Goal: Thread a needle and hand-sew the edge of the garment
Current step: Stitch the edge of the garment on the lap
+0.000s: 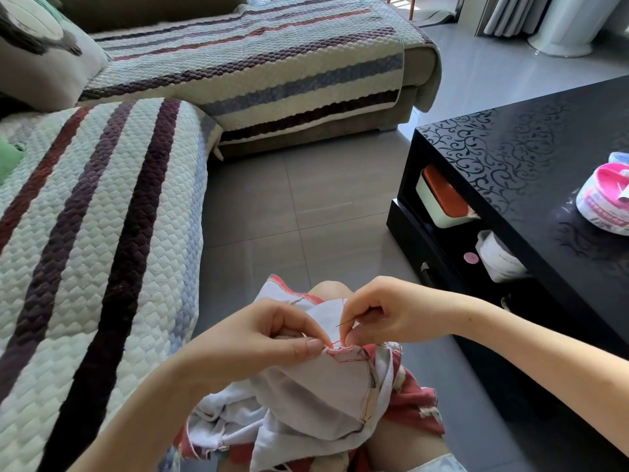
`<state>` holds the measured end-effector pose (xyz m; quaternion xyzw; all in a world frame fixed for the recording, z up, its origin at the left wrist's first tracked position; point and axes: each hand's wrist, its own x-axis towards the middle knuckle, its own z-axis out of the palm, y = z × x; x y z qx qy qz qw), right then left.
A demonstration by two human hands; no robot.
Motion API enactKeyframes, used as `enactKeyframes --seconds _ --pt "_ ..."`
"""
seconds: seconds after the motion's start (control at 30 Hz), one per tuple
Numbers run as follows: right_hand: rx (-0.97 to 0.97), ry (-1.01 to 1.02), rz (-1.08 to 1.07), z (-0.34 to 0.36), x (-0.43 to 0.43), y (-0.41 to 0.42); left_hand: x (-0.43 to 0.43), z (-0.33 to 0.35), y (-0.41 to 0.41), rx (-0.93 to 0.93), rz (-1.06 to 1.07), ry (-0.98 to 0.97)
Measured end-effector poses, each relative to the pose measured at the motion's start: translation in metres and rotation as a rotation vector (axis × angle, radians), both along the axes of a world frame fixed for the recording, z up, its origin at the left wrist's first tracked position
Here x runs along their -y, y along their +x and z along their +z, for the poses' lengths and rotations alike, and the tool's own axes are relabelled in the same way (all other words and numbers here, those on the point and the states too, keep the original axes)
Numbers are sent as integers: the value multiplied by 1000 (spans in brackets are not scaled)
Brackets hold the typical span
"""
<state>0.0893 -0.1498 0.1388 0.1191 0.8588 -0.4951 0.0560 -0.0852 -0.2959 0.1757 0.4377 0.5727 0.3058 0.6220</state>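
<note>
Needle is already threaded. Red thread runs into the folded edge of the white garment, which is bunched on the person's lap. A short run of red stitches shows along that edge.

Right hand: fingers curled, thumb and forefinger pinching the needle just above the fold. The free end pokes left; can't tell if that's point or eye.

Left hand: thumb and fingers pinching the edge right beside the stitch line.

Risks, my read:
- The needle is close to the left fingertips, so a hard push could prick them.
- The thread loops near the fold, so a fast pull may knot it.
- A slack left pinch would let the fold open, and the stitch line would wander.

Black bench on the right, pink-and-white tub on it. Striped sofa on the left.
</note>
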Motion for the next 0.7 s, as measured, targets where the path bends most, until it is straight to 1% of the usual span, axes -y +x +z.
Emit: enactKeyframes --seconds 0.07,0.13,0.23,0.3,0.37,0.43,0.5,0.53,0.57,0.6,0.63,0.67,0.7 --pt "-45 -14 -46 0 -1 -2 0 0 0 -20 -2 1" --pt "-90 -15 -165 0 -7 -4 0 -1 0 -28 6 3" --pt "-156 102 -359 -7 -28 -11 -1 0 0 6 19 -2" --pt "-127 226 -529 -25 -51 -17 -1 1 1 50 22 -5" --pt "51 389 -721 -58 -83 -16 -1 3 1 80 18 -6" --pt "342 482 -935 -96 -110 2 1 6 1 97 11 -2" --pt "599 474 -1129 -123 -119 30 3 7 1 107 18 4" --pt "689 459 -1183 -131 -118 41 4 8 1 113 29 4" --pt "730 456 -1197 -136 -116 45 5 8 0 113 38 2" --pt "703 462 -1173 -138 -114 42 5 9 0 105 47 2" --pt "620 448 -1114 -133 -110 35 5 9 -1 98 57 3" --pt "488 401 -1040 -122 -103 27 5 8 -1 93 65 0" --pt "331 299 -955 -103 -92 17 4 7 -2 89 70 -2"
